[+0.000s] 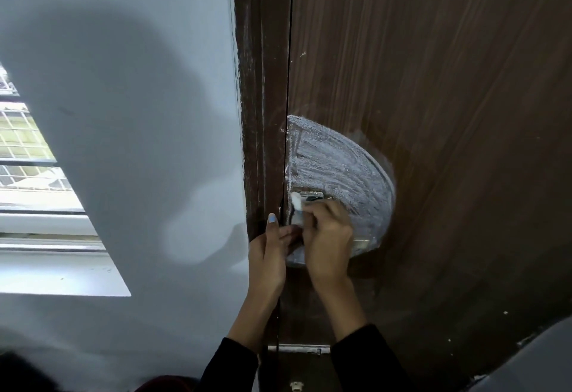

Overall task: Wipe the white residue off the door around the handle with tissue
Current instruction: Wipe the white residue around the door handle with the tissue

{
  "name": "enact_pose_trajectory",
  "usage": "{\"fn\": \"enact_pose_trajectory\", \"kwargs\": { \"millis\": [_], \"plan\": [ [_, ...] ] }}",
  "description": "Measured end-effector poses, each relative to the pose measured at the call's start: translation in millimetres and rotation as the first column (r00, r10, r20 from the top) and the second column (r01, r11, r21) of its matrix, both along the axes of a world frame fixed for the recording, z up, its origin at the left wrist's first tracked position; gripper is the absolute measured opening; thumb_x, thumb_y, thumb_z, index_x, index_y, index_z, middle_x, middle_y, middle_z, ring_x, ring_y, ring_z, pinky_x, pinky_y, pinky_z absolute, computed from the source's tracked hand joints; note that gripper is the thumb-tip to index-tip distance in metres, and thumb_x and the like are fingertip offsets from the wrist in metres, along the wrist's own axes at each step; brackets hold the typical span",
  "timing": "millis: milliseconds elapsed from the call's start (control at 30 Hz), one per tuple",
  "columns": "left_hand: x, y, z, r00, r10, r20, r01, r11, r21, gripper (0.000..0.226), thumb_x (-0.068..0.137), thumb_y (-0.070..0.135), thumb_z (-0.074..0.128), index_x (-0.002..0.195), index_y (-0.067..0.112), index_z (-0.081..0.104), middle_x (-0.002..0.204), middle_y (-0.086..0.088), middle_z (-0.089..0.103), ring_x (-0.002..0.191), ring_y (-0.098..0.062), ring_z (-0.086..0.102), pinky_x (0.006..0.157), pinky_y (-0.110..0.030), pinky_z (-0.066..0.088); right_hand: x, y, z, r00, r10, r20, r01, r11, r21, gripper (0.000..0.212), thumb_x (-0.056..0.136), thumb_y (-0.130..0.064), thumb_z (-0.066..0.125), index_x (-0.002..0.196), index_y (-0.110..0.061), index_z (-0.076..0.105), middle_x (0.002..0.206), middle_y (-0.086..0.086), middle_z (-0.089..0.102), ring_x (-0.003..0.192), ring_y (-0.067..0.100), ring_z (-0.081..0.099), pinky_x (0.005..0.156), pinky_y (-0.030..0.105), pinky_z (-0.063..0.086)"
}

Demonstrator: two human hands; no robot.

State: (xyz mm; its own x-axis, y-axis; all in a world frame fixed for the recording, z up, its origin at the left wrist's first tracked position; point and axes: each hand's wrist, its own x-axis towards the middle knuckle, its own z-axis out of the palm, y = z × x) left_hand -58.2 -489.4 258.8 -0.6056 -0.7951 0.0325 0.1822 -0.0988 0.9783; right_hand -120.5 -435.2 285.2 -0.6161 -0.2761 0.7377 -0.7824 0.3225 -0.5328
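Observation:
A dark brown wooden door (pixel 448 82) carries a half-round patch of white residue (pixel 337 165) next to its left edge. Part of the metal handle plate (pixel 311 196) shows within the patch, most of it behind my hands. My right hand (pixel 328 237) pinches a small wad of white tissue (pixel 296 201) against the door at the plate's left end. My left hand (pixel 269 252) rests on the door edge beside it, thumb up, fingers partly hidden behind the right hand.
The brown door frame (pixel 263 113) with white smears runs down the left of the door. A pale blue wall (pixel 139 144) fills the left side, with a barred window (pixel 28 144) at far left. A grey object (pixel 541 357) sits at bottom right.

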Motion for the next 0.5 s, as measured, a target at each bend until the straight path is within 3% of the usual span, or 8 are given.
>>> {"fn": "enact_pose_trajectory", "kwargs": {
  "millis": [100, 300, 400, 500],
  "plan": [
    [-1, -4, 2, 1.0, -0.005, 0.01, 0.005, 1.0, 0.0, 0.049, 0.099, 0.041, 0.032, 0.091, 0.013, 0.071, 0.085, -0.001, 0.073, 0.081, -0.01, 0.071, 0.071, -0.016, 0.054, 8, -5, -7, 0.999, 0.049, 0.011, -0.05, 0.987, 0.156, 0.023, 0.07, 0.008, 0.069, 0.092, 0.0, 0.071, 0.087, 0.013, 0.065, 0.084, 0.029, 0.06, 0.066, 0.039, 0.054],
    [-3, -11, 4, 0.998, -0.04, 0.05, 0.039, 0.999, 0.016, 0.058, 0.099, 0.042, 0.027, 0.107, -0.001, 0.066, 0.092, -0.011, 0.07, 0.08, -0.012, 0.068, 0.059, -0.01, 0.052, -4, 7, -4, 0.999, -0.046, -0.025, 0.046, 0.999, -0.001, 0.032, 0.064, 0.018, 0.067, 0.089, -0.001, 0.071, 0.089, 0.013, 0.065, 0.085, 0.028, 0.06, 0.072, 0.028, 0.046],
    [-5, -14, 5, 0.998, -0.035, 0.048, 0.035, 0.999, 0.009, 0.055, 0.099, 0.041, 0.03, 0.104, 0.001, 0.067, 0.081, -0.003, 0.07, 0.07, -0.004, 0.069, 0.056, -0.01, 0.05, 1, -3, -4, 0.994, 0.017, -0.106, -0.01, 0.998, 0.069, 0.036, 0.061, 0.02, 0.066, 0.09, 0.0, 0.072, 0.093, 0.012, 0.066, 0.088, 0.028, 0.058, 0.074, 0.029, 0.049],
    [-8, -20, 6, 0.998, -0.036, 0.055, 0.036, 0.999, 0.014, 0.056, 0.099, 0.043, 0.03, 0.102, 0.001, 0.068, 0.084, -0.011, 0.071, 0.078, -0.016, 0.07, 0.061, -0.017, 0.053, 1, 4, -13, 0.996, 0.027, -0.082, -0.016, 0.991, 0.13, 0.039, 0.059, 0.019, 0.068, 0.092, -0.001, 0.071, 0.093, 0.012, 0.064, 0.088, 0.027, 0.058, 0.072, 0.033, 0.054]
  ]
}}
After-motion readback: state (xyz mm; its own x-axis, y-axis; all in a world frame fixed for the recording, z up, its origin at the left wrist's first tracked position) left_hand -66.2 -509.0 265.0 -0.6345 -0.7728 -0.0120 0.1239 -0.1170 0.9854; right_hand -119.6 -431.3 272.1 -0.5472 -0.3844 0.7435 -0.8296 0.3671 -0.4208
